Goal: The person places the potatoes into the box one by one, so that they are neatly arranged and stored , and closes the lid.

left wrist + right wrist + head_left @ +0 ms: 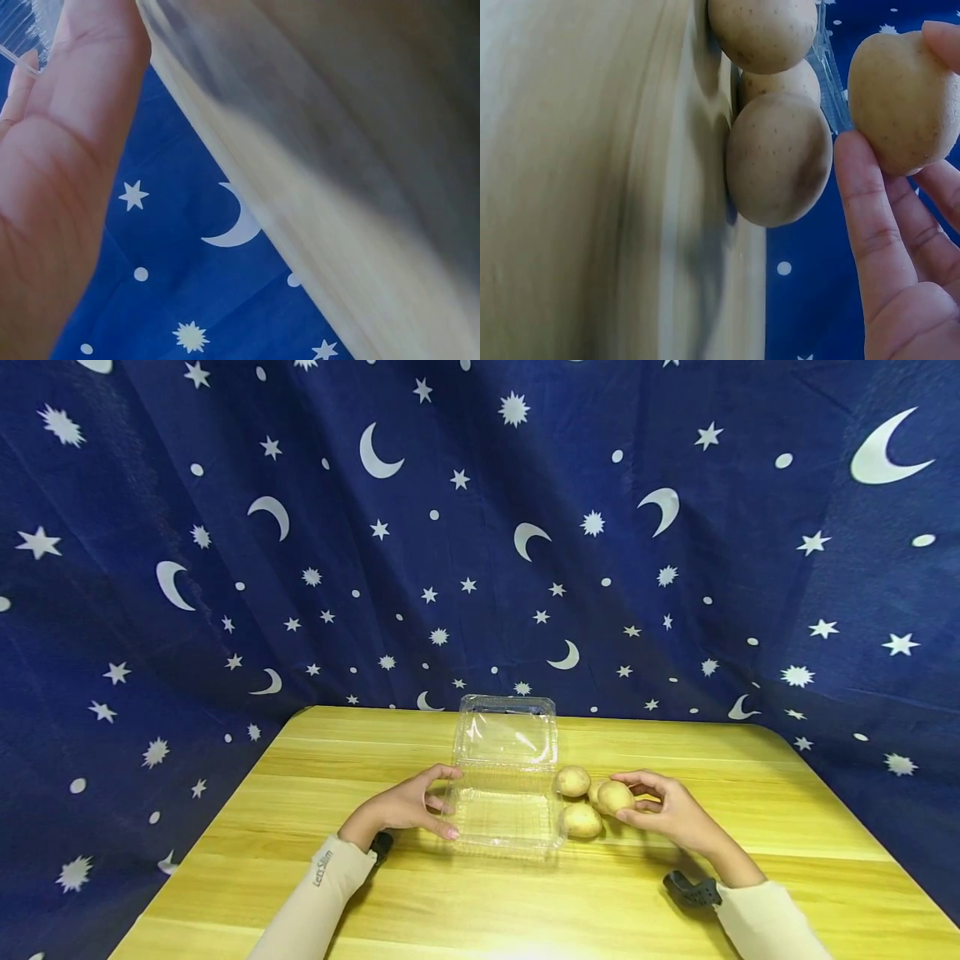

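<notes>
A clear plastic clamshell container [504, 842] stands on the table with its lid [506, 735] raised toward the back. My left hand [408, 802] is at the container's left side, thumb and fingers spread along its rim. In the left wrist view, the left palm [60, 142] shows with one fingertip by the rim. To the right of the container, my right hand [667, 810] pinches a potato [901, 105] between thumb and fingers, above the table. Three other potatoes lie close together between the container and this hand: one in front [581, 820], one behind [573, 782], one partly hidden [596, 792].
The wooden table [360, 893] extends around the container. A dark blue curtain [480, 552] with white moons and stars hangs behind the table and along its sides. Black bands [692, 891] sit on both wrists, beside light sleeves [768, 922].
</notes>
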Tool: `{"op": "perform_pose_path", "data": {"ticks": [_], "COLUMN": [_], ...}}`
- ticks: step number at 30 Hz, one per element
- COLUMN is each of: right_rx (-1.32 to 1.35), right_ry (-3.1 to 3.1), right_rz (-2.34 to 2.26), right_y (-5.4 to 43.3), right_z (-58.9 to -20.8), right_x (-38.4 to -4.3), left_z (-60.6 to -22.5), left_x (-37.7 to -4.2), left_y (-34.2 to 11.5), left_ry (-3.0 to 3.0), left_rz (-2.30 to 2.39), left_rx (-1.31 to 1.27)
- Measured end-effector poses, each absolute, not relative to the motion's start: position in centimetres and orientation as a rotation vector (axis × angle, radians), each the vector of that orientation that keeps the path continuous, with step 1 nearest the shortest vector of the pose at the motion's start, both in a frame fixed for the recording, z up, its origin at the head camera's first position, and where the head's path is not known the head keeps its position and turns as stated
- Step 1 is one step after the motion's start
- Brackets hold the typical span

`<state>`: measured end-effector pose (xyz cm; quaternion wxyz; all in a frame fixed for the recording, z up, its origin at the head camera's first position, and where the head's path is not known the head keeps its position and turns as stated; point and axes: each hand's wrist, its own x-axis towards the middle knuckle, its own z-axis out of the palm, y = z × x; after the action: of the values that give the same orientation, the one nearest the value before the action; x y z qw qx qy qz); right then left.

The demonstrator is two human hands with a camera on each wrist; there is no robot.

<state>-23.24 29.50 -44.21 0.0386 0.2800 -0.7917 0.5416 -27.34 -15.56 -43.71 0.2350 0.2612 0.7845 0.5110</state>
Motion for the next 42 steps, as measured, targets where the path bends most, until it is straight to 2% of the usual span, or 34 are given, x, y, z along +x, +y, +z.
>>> {"op": "perform_pose_path", "data": {"ticks": [42], "right_rx": [0.883], "right_ry": [-2.457], "right_rz": [1.641], "right_y": [25.6], "right_z": [-43.8], "right_x": [-23.8], "left_z": [-43.8], "left_x": [-27.3], "left_y": [-15.4], "left_ry": [2.184], "left_rz": [1.383], "left_rx": [0.689]}}
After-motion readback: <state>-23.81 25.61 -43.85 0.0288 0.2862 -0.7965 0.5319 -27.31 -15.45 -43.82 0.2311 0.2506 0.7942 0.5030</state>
